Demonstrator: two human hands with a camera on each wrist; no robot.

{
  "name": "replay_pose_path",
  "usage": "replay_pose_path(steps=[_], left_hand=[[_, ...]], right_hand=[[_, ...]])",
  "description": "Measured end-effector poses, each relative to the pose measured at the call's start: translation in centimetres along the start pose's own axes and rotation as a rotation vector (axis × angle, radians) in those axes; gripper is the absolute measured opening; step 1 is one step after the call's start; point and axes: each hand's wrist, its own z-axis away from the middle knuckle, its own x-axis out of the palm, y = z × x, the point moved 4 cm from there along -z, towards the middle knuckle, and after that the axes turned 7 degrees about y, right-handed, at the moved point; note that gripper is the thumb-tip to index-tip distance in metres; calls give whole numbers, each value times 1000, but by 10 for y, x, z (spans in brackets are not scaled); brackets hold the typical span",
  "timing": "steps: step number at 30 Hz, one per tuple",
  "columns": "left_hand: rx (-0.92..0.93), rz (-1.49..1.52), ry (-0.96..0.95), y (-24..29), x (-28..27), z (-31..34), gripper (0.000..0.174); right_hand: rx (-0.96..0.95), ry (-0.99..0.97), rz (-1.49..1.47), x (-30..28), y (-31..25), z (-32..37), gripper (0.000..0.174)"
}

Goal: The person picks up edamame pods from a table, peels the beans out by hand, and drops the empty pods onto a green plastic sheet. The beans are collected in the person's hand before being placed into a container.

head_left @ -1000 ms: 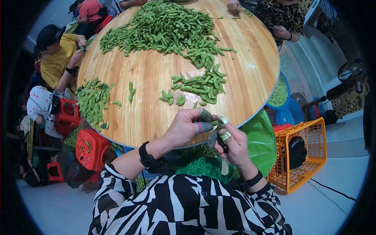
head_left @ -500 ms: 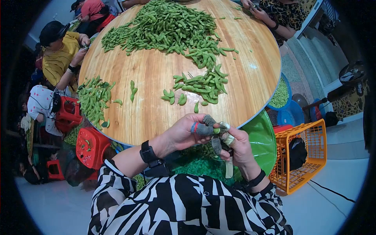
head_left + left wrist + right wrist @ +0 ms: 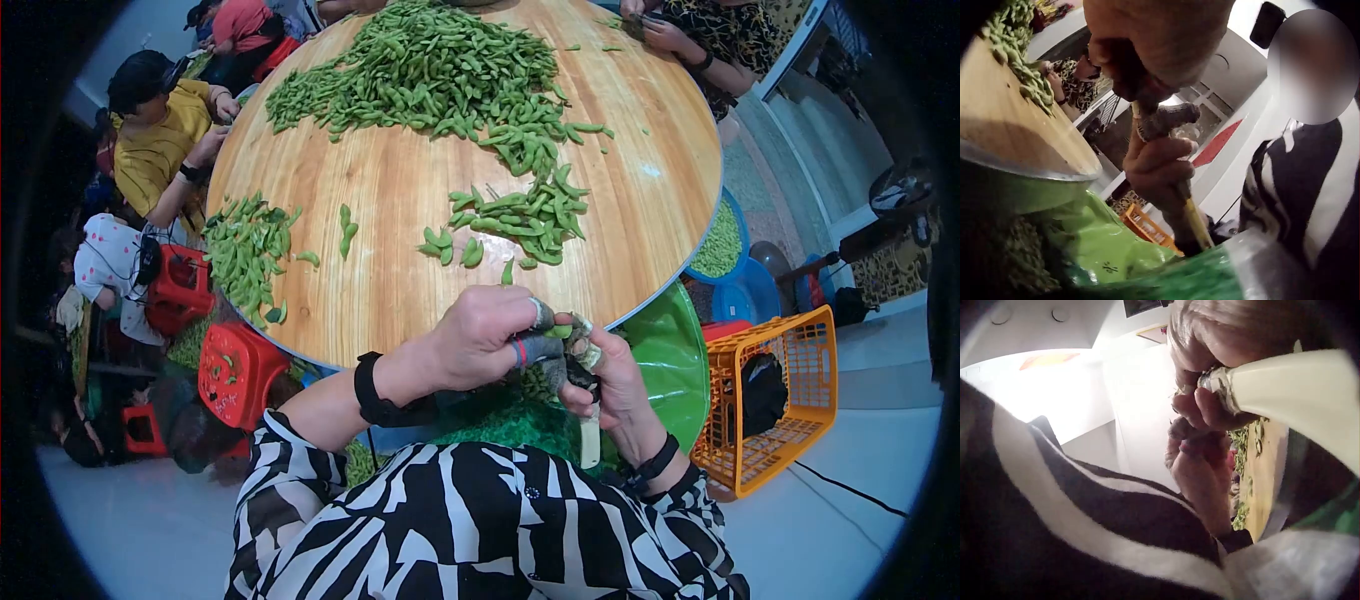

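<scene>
In front of the table edge, my left hand (image 3: 478, 338) pinches a green edamame pod (image 3: 561, 331) between fingertips covered by grey knit sleeves, one with a red band. My right hand (image 3: 618, 378), its thumb and finger wrapped in pale coverings, meets the pod's other end. That same hand grips a tool by its cream handle (image 3: 590, 442), which sticks out below the palm; the handle (image 3: 1297, 387) looms large in the right wrist view. The tool's working end is hidden among the fingers. Loose pods (image 3: 530, 215) lie on the table beyond both hands.
A round wooden table (image 3: 400, 270) carries a big heap of pods (image 3: 430, 75) and a smaller pile (image 3: 245, 250) at left. Green bags (image 3: 660, 370) hang below its edge. An orange crate (image 3: 770, 400) and blue basins stand right, red stools (image 3: 235, 375) left. Other people sit around.
My left hand has turned over, its back now facing up, and the hands have shifted slightly right. The pod stays between the fingertips. The cream handle remains in my right hand.
</scene>
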Motion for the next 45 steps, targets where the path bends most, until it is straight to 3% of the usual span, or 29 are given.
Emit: replay_pose_path(steps=[4,6,7,9,10,12,13,15,19,21,23,25,27,29,34,36,39,42,44,45], left_hand=[[-129,90,45,-2,5,2,16],[-381,310,70,-5,8,2,17],[-381,309,71,-4,10,2,17],[-678,662,104,-13,17,6,19],[-676,662,107,-15,16,6,19],[-932,1008,23,-22,25,13,19],[-932,1008,23,-23,26,14,19],[-778,662,-10,-22,24,13,17],[-693,441,-122,-19,27,19,17],[-530,274,-182,-11,25,15,15],[-551,295,-207,-7,23,15,16],[-571,319,-232,-6,24,17,16],[-721,413,-46,-11,20,20,22],[-746,426,-42,-13,18,22,25],[-703,432,-8,-6,20,21,26],[-659,599,96,-3,25,23,18],[-697,622,95,2,26,23,17],[-750,706,56,0,30,33,16],[-734,615,24,-1,16,39,16],[-538,216,9,4,-3,34,20]], right_hand=[[-48,35,-3,2,-1,0,41],[-67,45,1,1,-1,1,41],[-71,24,-13,0,-2,1,40],[-76,-1,-20,1,-4,2,39],[-115,54,77,1,-6,2,37],[-152,111,170,-2,-7,3,35],[-184,137,257,-3,-10,3,33],[-213,160,345,-3,-12,3,32],[-340,260,604,0,-18,6,20],[-383,300,680,-2,-19,5,17],[-614,309,897,-3,-22,5,15],[-650,343,963,-11,-23,5,19],[-693,374,1031,-14,-26,8,22],[-723,338,1081,-11,-22,13,24],[-728,213,1110,9,-20,10,24],[-585,221,1060,6,-16,10,23],[-486,237,1013,-6,-12,7,21],[-485,140,1057,3,-14,8,20],[-548,61,1150,4,-16,8,18],[-507,13,1160,5,-14,10,18]])
